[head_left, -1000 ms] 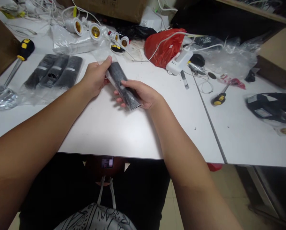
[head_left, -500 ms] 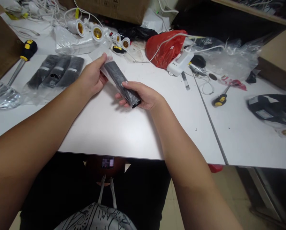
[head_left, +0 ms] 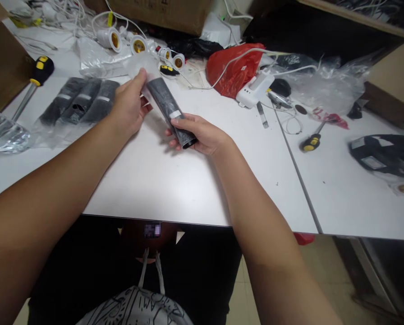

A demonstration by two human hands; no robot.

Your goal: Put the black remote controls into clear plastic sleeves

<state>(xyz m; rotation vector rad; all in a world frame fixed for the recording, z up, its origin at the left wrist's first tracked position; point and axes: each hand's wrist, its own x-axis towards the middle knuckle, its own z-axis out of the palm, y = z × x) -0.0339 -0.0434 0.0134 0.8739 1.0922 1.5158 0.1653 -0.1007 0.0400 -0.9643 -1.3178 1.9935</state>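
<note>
My right hand [head_left: 200, 133] is wrapped round the lower end of a long black object [head_left: 163, 100] in a clear plastic bag. What the object is, I cannot make out; it has a small white label near its middle. My left hand [head_left: 132, 99] pinches the loose top of the plastic bag [head_left: 143, 67] at the object's upper end. Left of that hand, several similar black bagged pieces [head_left: 83, 101] lie side by side on the white table [head_left: 175, 189].
A black-and-yellow screwdriver [head_left: 41, 72] stands at the left by a clear object. Bulb sockets [head_left: 139, 45] and cables lie at the back, beside a red plastic bag [head_left: 227, 70] and a white power strip [head_left: 254, 90]. Another screwdriver [head_left: 312, 142] and a black bundle [head_left: 384, 155] lie at the right.
The black object has turned slightly in my right hand, so its white label now shows. Its lower end has shifted a little up and left; my left hand has moved slightly up and left.
</note>
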